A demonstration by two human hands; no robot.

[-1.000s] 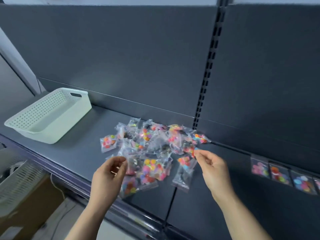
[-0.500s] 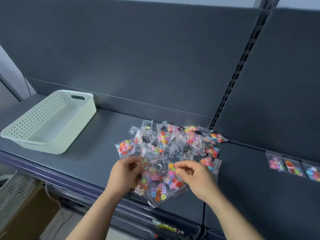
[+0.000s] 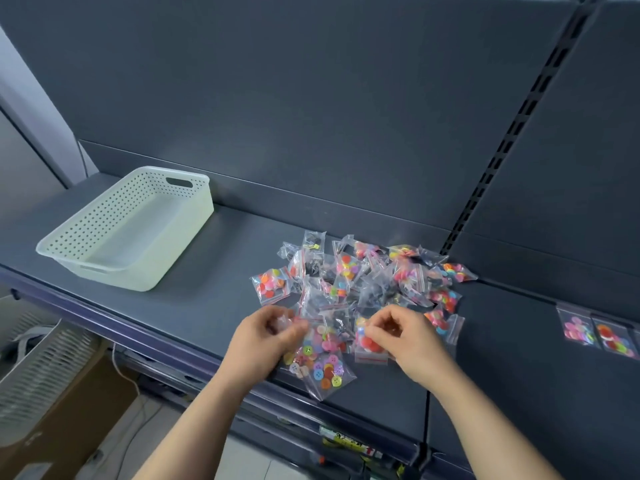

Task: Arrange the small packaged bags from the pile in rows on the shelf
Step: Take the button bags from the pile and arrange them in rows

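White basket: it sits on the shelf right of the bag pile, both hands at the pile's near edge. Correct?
No. The head view shows the white basket on the shelf left of the bag pile; the left hand and right hand are at its near edge.

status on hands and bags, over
Left hand pinching clear bag at near edge of pile. Right hand pinching red-button bag. Row started at right. Basket off left, not in the way.

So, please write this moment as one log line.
left hand: pinches clear bag | right hand: pinches red-button bag | pile: on shelf | row: begun at right
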